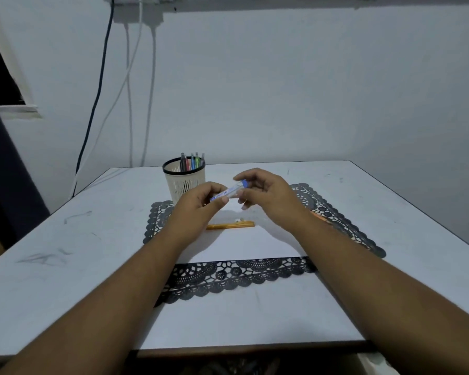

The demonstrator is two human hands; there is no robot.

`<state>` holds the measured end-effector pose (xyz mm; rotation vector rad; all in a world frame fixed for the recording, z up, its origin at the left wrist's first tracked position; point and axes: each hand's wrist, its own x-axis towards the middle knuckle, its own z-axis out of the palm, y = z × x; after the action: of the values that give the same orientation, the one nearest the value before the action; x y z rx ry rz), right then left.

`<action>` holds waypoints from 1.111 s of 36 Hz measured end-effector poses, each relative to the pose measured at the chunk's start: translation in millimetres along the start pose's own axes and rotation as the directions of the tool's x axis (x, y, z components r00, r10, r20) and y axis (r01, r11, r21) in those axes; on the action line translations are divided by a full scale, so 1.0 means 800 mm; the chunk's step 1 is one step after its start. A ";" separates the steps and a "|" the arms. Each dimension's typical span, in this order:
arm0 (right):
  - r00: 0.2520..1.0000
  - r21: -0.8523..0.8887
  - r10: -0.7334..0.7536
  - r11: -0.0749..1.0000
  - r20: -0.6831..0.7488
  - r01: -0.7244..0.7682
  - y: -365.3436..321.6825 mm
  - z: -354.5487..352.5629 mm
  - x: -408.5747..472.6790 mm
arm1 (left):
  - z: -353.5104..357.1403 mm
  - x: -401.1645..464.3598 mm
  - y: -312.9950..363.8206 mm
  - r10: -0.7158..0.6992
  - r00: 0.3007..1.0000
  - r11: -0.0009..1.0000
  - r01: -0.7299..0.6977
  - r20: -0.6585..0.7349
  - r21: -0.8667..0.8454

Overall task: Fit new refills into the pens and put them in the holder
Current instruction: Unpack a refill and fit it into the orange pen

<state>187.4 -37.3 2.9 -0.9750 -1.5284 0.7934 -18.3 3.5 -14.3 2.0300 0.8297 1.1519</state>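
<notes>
Blue pen [229, 191]: clear barrel with blue print along it, blue cap end at its upper right, lying tilted, low end to the left. Held in the air above the white sheet [244, 244], just at 4 o'clock of the holder [184, 179].

Left hand [198, 204]: fingers and thumb curled, pinching the lower left end of the blue pen. Right hand [266, 192]: fingers curled round the blue-capped end, thumb side on top. Both forearms reach in from 6 o'clock and meet at the pen.

Holder: cream mesh cup with a black rim, upright at the 11 o'clock corner of the black lace mat [238, 274]; several pens [192, 162] stand in it, caps up.

Orange pen [230, 225]: lies flat on the white sheet, below the hands, lengthwise 9 to 3 o'clock. A small pale part lies touching or just beside its upper edge; too small to identify.

White table [73, 266] carries grey scuff marks. Cables [130, 85] hang down the wall at 11 o'clock.
</notes>
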 end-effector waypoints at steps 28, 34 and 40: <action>0.890 0.444 0.455 0.799 -0.008 -0.405 -0.013 0.004 0.002 | -0.003 -0.002 0.013 0.270 0.959 0.868 -0.205 -0.084 0.452; 0.832 0.582 0.552 0.661 0.052 -0.474 -0.014 0.013 0.002 | 0.000 -0.007 0.022 0.049 0.983 0.999 -0.048 -0.177 0.007; 0.806 0.655 0.571 0.550 0.157 -0.518 -0.014 0.020 0.000 | -0.003 -0.006 0.022 -0.029 0.990 0.952 -0.014 -0.138 -0.306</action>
<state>169.7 -41.9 9.8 -0.8921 -0.7082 1.6116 -19.0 -10.1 -2.1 1.7056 0.6765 1.3422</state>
